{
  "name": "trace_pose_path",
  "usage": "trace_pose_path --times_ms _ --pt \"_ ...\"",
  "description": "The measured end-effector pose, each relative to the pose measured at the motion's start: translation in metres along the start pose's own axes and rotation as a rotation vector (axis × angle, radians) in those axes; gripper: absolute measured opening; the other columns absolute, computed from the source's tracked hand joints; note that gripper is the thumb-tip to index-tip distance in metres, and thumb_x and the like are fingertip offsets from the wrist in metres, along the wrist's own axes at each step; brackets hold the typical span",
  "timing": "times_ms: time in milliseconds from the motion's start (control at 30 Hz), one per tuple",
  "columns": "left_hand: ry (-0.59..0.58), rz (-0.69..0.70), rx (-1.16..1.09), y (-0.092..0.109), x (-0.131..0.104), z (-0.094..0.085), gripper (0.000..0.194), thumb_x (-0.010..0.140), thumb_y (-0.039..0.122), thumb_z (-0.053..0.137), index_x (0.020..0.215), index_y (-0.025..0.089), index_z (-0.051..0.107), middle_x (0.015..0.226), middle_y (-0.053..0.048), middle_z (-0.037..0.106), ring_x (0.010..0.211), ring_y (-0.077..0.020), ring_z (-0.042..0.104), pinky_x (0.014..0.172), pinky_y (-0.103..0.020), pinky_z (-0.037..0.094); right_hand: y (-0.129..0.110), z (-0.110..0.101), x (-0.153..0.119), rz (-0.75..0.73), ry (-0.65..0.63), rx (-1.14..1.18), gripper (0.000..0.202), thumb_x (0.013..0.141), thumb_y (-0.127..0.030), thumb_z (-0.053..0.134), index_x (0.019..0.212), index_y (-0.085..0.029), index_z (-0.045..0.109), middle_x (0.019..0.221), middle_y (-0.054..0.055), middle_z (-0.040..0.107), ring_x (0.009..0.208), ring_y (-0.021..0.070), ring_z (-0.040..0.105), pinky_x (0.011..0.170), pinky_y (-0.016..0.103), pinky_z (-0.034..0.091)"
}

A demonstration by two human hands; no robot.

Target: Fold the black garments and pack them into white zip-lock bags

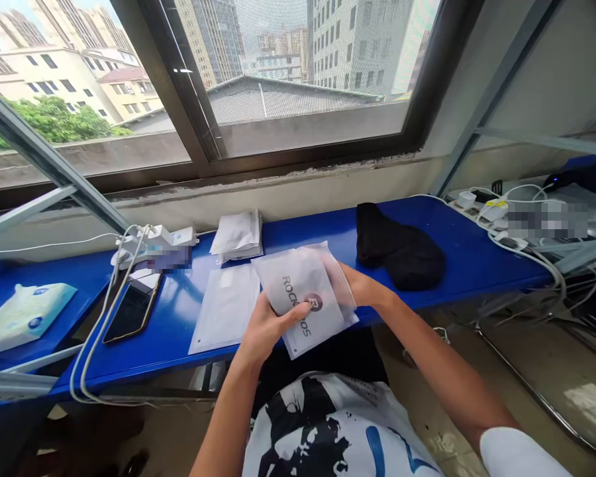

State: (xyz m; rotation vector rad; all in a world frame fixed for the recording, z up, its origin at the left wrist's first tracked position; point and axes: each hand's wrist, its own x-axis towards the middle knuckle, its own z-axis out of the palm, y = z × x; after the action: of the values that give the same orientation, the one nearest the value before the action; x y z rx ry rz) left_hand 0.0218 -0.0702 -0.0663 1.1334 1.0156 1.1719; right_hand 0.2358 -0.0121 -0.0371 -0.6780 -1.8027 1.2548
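Observation:
In front of me is a white frosted plastic bag (300,271) printed with dark lettering and a round logo. My left hand (271,324) grips its near left side, thumb pressed on the front by the logo. My right hand (355,281) is at the bag's right side. Its fingers show only hazily through the plastic, inside or behind the bag; I cannot tell which. A similar flat bag (226,308) lies on the blue table (302,232) to the left, and a stack of bags (238,233) sits behind it.
Black folded fabric (400,248) lies right of my hands. To the left are a smartphone (134,308), white cables (99,315), a power strip with chargers (153,240) and a tissue pack (27,315). More cables and chargers (496,205) lie far right, by metal frame posts (499,83).

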Motion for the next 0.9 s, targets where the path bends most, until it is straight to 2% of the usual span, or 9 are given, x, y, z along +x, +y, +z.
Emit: trace_pose_path --times_ms 100,300,433,500,600,700,767,833,900 --pt "0.118 0.04 -0.09 -0.001 0.002 -0.001 0.053 0.069 0.033 0.094 0.115 0.018 0.071 0.106 -0.009 0.08 0.095 -0.0256 0.076 0.077 -0.031 0.063 -0.007 -0.003 0.005 0.064 -0.03 0.058 0.058 0.073 -0.042 0.089 0.125 -0.02 0.074 0.113 0.008 0.078 0.101 0.0272 0.074 0.09 0.037 0.062" --pt "0.147 -0.032 -0.194 -0.002 0.005 0.008 0.052 0.061 0.029 0.099 0.103 0.014 0.074 0.1 -0.01 0.08 0.087 -0.0245 0.076 0.075 -0.031 0.062 0.0 0.009 0.015 0.075 0.203 0.067 0.049 0.079 -0.052 0.082 0.112 -0.016 0.079 0.103 0.009 0.08 0.087 0.0265 0.076 0.068 0.032 0.061" --pt "0.332 0.038 -0.368 0.001 0.011 0.001 0.049 0.06 0.026 0.098 0.102 0.014 0.076 0.104 -0.008 0.08 0.093 -0.0228 0.076 0.082 -0.029 0.06 -0.002 0.011 0.005 -0.022 0.467 0.06 0.046 0.09 -0.055 0.073 0.121 -0.02 0.076 0.121 0.009 0.076 0.113 0.0262 0.072 0.097 0.038 0.06" --pt "0.373 0.094 -0.448 0.002 0.013 -0.001 0.052 0.063 0.023 0.095 0.111 0.017 0.075 0.113 -0.006 0.079 0.103 -0.0218 0.074 0.086 -0.026 0.059 -0.001 0.014 -0.006 0.026 0.451 0.058 0.046 0.089 -0.054 0.074 0.122 -0.022 0.075 0.124 0.009 0.075 0.116 0.0258 0.071 0.1 0.038 0.058" --pt "0.361 0.104 -0.495 -0.001 0.016 0.006 0.058 0.066 0.02 0.091 0.121 0.021 0.071 0.12 -0.004 0.077 0.112 -0.022 0.071 0.089 -0.024 0.057 0.01 0.029 -0.017 0.153 0.361 0.173 0.046 0.081 -0.053 0.083 0.112 -0.02 0.077 0.102 0.007 0.077 0.09 0.0225 0.072 0.079 0.033 0.06" --pt "0.338 0.093 -0.487 -0.007 0.02 0.01 0.058 0.07 0.021 0.089 0.124 0.022 0.069 0.117 -0.004 0.078 0.119 -0.0231 0.069 0.097 -0.027 0.056 0.026 0.046 -0.016 0.121 0.516 0.313 0.039 0.077 -0.052 0.085 0.094 -0.018 0.077 0.081 0.002 0.072 0.072 0.0166 0.063 0.065 0.028 0.052" --pt "0.328 0.117 -0.46 -0.005 0.023 0.0 0.055 0.072 0.025 0.087 0.124 0.023 0.069 0.115 -0.005 0.078 0.121 -0.0243 0.068 0.102 -0.03 0.054 0.033 0.049 -0.011 0.058 0.636 0.33 0.034 0.078 -0.049 0.085 0.089 -0.018 0.078 0.079 0.001 0.071 0.072 0.0158 0.061 0.066 0.027 0.049" --pt "0.395 0.257 -0.389 0.003 0.023 -0.018 0.051 0.075 0.029 0.086 0.123 0.025 0.069 0.117 -0.006 0.076 0.123 -0.0246 0.067 0.106 -0.034 0.052 0.038 0.043 -0.007 -0.004 0.731 0.29 0.03 0.083 -0.047 0.082 0.092 -0.02 0.08 0.083 0.002 0.073 0.077 0.0173 0.063 0.07 0.028 0.049" --pt "0.542 0.539 -0.182 0.019 0.021 -0.034 0.05 0.077 0.027 0.086 0.124 0.029 0.068 0.127 -0.004 0.071 0.128 -0.0232 0.063 0.111 -0.036 0.049 0.041 0.031 -0.004 -0.053 0.799 0.187 0.026 0.087 -0.046 0.079 0.098 -0.021 0.081 0.088 0.002 0.076 0.082 0.0188 0.065 0.074 0.029 0.049"
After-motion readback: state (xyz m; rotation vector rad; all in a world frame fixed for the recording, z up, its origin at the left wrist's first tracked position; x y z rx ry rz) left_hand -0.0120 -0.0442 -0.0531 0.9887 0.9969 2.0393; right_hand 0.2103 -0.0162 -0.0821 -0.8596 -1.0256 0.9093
